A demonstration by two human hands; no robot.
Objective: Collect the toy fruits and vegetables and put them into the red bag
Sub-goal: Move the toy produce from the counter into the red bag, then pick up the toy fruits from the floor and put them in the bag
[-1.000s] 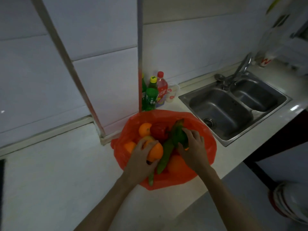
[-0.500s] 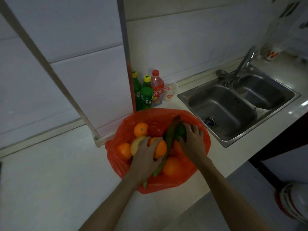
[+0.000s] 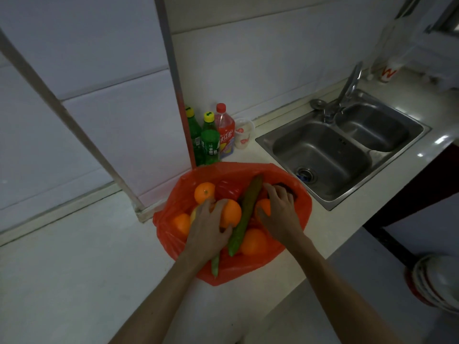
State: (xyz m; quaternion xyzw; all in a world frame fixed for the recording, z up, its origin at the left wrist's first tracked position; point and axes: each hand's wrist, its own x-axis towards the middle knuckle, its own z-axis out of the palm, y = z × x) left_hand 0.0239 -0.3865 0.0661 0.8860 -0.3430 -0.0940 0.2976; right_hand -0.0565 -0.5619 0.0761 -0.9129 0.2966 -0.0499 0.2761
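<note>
Dim, murky; wide-angle edges bend

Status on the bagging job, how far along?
Mostly done: long green toy cucumber and red toy pepper lie in the red plastic bag. In hand: left hand grips a round orange toy; right hand rests among the toys. Left: no toy seen outside the bag.

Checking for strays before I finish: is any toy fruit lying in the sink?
No, both basins of the sink show only bare steel and a drain.
</note>
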